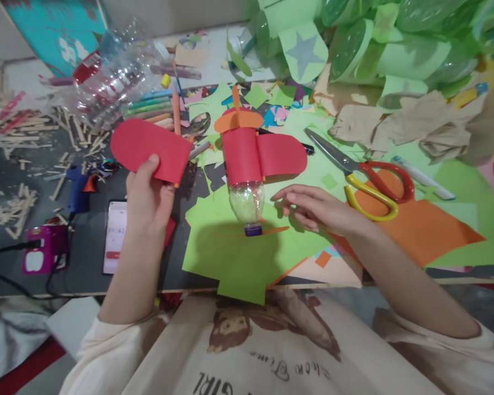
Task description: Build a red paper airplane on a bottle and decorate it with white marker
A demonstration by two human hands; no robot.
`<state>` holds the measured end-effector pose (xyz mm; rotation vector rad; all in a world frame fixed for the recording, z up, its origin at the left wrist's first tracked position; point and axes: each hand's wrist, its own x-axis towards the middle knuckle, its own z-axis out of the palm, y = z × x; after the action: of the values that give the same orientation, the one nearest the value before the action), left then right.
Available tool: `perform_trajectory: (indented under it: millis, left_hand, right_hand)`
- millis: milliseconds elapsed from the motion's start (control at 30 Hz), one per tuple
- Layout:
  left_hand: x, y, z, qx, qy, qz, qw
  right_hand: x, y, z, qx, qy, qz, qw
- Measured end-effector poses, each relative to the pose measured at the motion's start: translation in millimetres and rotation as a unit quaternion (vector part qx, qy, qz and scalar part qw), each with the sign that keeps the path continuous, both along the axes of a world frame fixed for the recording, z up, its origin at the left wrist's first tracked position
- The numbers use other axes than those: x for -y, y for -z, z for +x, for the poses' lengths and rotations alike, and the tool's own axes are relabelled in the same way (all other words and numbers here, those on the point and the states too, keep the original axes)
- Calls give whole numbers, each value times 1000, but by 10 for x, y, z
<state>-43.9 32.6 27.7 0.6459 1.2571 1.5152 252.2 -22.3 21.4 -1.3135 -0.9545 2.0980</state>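
Between thumb and fingers, my left hand (150, 192) holds a red paper wing (148, 144), rounded at one end and straight at the other, above the table's left part. A clear plastic bottle (247, 200) with a purple cap (253, 231) lies in the middle, wrapped in red paper (242, 156). Orange paper fins (239, 122) stand at its far end. A second red wing (283, 155) sticks out from its right side. My right hand (307, 206) hovers just right of the bottle, fingers loosely apart, with nothing in it.
Large scissors (360, 167) with red and yellow handles lie on the right over orange paper (424, 230). A blue glue gun (79, 189), a phone (114, 236) and a purple power adapter (45, 249) are on the left. Green-wrapped bottles (395, 55) stand behind.
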Motion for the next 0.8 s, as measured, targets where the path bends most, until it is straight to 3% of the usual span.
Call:
perform_trajectory:
  millis: [133,267,400,633,800]
  left_hand:
    - [48,159,156,52,-35,4,998]
    - [5,191,266,45,-31,13,998]
    - [-37,230,369,62,-30,-7,998]
    - [16,480,360,30,-44,20,998]
    - [92,508,368,28,-7,0,1000]
  right_hand:
    - [6,77,-123,-61,32,-43,997]
    - [-73,108,-307,-102,133,-36,985]
    - [-163,121,-510,-112,193,-53,973]
    - [-263,234,-603,-50,261,60,962]
    - [-230,275,-487,-26,292,110,950]
